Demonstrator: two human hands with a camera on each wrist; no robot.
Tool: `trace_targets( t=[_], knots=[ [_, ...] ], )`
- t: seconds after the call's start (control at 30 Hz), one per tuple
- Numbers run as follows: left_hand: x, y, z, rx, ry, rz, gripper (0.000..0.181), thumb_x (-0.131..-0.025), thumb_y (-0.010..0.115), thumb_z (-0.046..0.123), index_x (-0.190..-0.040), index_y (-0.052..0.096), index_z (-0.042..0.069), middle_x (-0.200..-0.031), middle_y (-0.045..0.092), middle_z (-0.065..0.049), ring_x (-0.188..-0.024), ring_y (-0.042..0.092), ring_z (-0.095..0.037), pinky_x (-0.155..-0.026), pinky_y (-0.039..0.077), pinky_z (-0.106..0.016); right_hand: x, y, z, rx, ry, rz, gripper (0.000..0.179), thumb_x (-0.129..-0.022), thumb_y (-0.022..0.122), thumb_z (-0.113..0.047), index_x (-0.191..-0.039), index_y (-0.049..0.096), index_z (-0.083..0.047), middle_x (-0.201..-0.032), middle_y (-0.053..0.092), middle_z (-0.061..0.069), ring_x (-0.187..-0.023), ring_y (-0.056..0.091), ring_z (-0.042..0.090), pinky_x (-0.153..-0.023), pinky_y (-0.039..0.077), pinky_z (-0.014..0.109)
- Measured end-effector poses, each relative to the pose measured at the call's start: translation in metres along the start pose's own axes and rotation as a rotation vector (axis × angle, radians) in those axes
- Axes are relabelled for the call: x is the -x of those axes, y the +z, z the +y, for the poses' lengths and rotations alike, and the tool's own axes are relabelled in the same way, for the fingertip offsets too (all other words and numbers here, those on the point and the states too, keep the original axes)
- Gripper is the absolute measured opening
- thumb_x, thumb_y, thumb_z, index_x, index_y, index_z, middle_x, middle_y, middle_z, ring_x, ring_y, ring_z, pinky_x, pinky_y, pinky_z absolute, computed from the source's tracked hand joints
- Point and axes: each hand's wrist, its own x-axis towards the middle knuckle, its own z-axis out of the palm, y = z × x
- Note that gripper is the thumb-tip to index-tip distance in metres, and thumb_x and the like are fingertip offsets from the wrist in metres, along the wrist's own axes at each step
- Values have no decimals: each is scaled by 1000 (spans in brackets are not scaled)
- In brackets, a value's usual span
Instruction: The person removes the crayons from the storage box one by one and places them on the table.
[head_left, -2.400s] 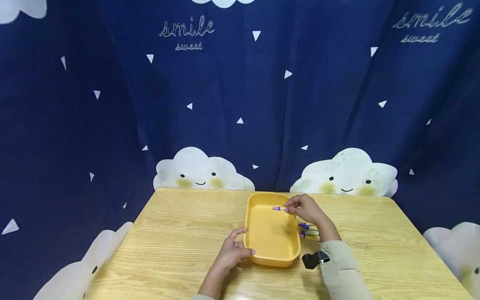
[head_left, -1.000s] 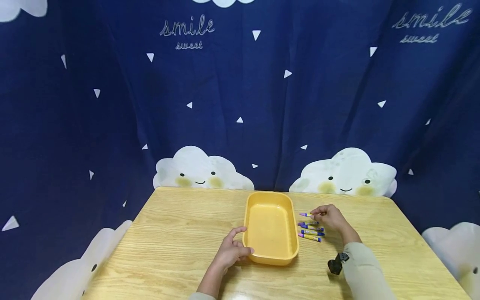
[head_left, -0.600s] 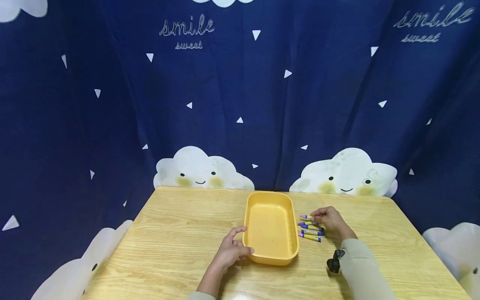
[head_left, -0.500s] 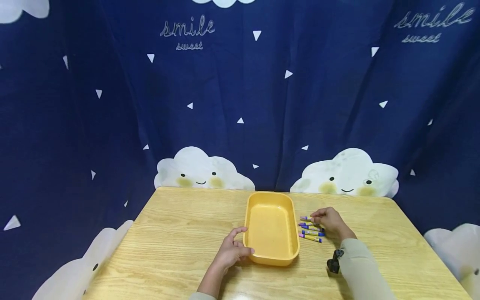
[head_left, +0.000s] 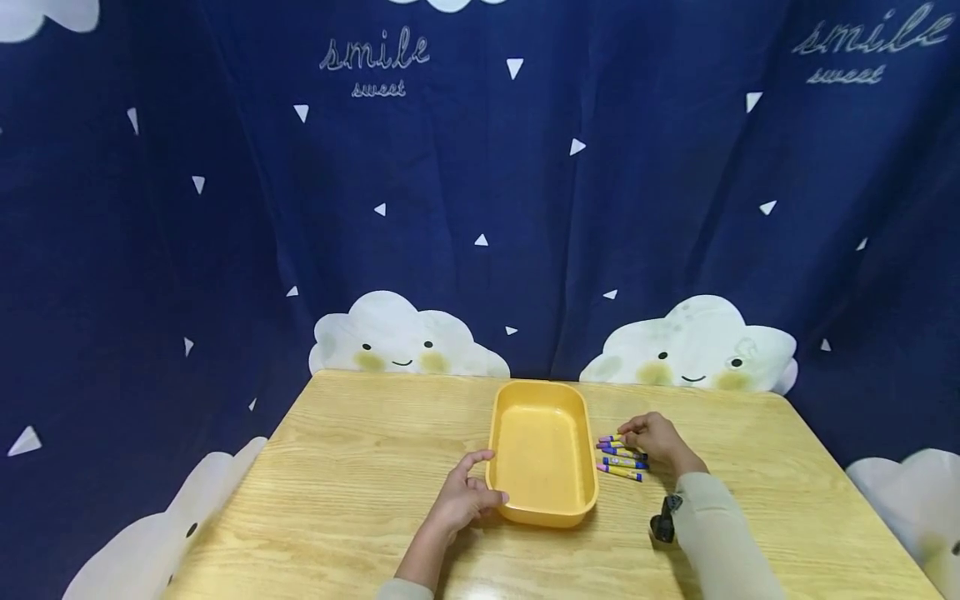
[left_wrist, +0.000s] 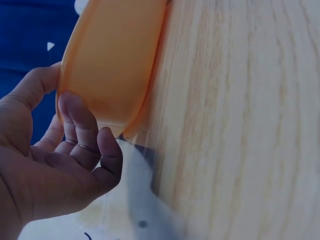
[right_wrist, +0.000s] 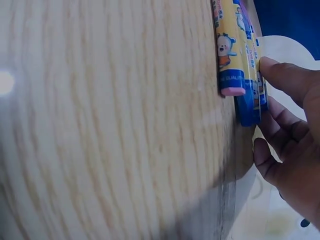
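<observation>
A yellow plastic tray (head_left: 542,458) stands on the table, its inside bare. My left hand (head_left: 461,498) holds the tray's near left side, thumb at the rim and index finger along the edge; in the left wrist view the other fingers bend below the rim against the outer wall. Just right of the tray, my right hand (head_left: 654,435) pinches a crayon (head_left: 609,438) with a pinkish-purple tip at the far end of a row. Beside it lie several crayons, among them a purple one (head_left: 624,454), a blue one (head_left: 624,463) and a yellow-wrapped pink one (right_wrist: 231,50).
The wooden table (head_left: 360,467) reaches back to a dark blue curtain (head_left: 450,167) printed with clouds and triangles. A small black camera (head_left: 663,521) is strapped at the right wrist, above the table surface.
From over the tray, my right hand has moved right with the crayon, lowered it to the row's far end and drawn it closer to the other crayons. The left hand has stayed at the tray.
</observation>
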Motion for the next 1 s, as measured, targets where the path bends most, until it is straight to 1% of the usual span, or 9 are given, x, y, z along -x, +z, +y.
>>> trace_targets(
  t=[0.13,0.27,0.37,0.5,0.63,0.73,0.87,0.97,1.0],
  knots=[
    [-3,1,1,-1,6,-12,72,-73,74,4,-137,39,8,-60,49,0,-52,45,-13,-49,37,-25,2,-1,1,10,23,23,13,-86,62,-3,-94,69,4,-89,66,13,-79,60,24,-69,49,39],
    [0,1,-2,-3,0,-24,73,-73,74,4,-137,39,6,-59,48,1,-51,44,-12,-48,36,-23,11,3,2,-8,34,63,19,-86,63,-5,-100,66,7,-89,66,12,-83,62,27,-74,49,43],
    [5,0,-6,-16,-7,-31,73,-72,75,5,-136,38,5,-60,49,1,-51,44,-11,-48,37,-22,23,7,-2,0,28,106,22,-86,63,-6,-104,65,7,-97,63,16,-91,61,37,-77,48,48],
    [10,0,-5,-28,-1,-44,74,-74,74,7,-137,37,4,-61,50,1,-52,46,-12,-50,39,-22,46,5,-16,67,6,143,22,-87,64,-10,-104,66,3,-105,55,21,-96,54,47,-78,46,53],
    [11,0,-1,-29,27,-50,73,-75,73,6,-138,35,4,-62,50,0,-54,48,-13,-52,41,-24,69,-4,-36,137,-72,168,20,-84,67,-10,-101,67,1,-100,55,17,-91,56,41,-75,47,51],
    [10,-2,2,-24,41,-50,73,-76,72,5,-139,35,3,-63,50,0,-55,47,-13,-57,46,-29,85,-9,-50,205,-141,195,21,-82,70,-9,-100,68,0,-99,56,15,-88,56,37,-73,47,50],
    [10,-8,4,-36,52,-55,73,-80,71,10,-141,33,4,-63,50,0,-55,45,-13,-63,50,-36,106,-14,-65,319,-183,234,24,-80,72,-12,-101,67,0,-101,57,16,-92,55,37,-74,46,52],
    [16,-16,8,-84,65,-40,71,-84,69,18,-142,32,4,-70,53,-4,-59,49,-15,-63,49,-36,122,-17,-68,407,-212,270,28,-79,73,-13,-103,67,0,-102,57,16,-93,54,38,-75,45,53],
    [19,-19,10,-119,70,-28,70,-85,69,21,-142,33,3,-73,54,-6,-61,50,-17,-62,49,-35,127,-17,-68,437,-222,290,28,-78,73,-13,-102,67,-1,-101,57,16,-93,54,38,-73,45,53]
  ],
)
